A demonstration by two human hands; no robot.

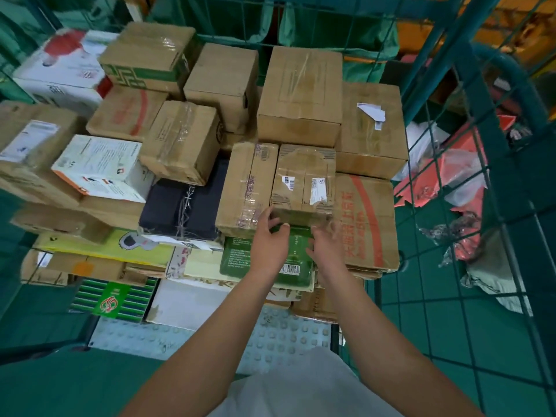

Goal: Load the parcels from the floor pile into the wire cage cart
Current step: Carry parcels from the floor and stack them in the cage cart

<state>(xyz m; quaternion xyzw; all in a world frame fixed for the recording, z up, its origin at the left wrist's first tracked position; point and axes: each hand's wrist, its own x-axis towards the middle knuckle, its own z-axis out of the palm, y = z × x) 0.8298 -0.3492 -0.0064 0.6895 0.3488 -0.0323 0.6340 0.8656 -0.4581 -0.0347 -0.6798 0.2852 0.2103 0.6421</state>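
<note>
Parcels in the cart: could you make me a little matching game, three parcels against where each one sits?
Parcels:
1. green packet
2. dark navy parcel
3. red-and-white box

Places:
A. far left corner of the load
B. under both hands at the near edge
C. left of the taped box, below a white printed box

Pairs: 1-B, 2-C, 3-A

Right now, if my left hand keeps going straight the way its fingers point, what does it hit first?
Probably the small taped cardboard box: the left hand points up at its near bottom edge, over the green packet. Depth is unclear.
</note>
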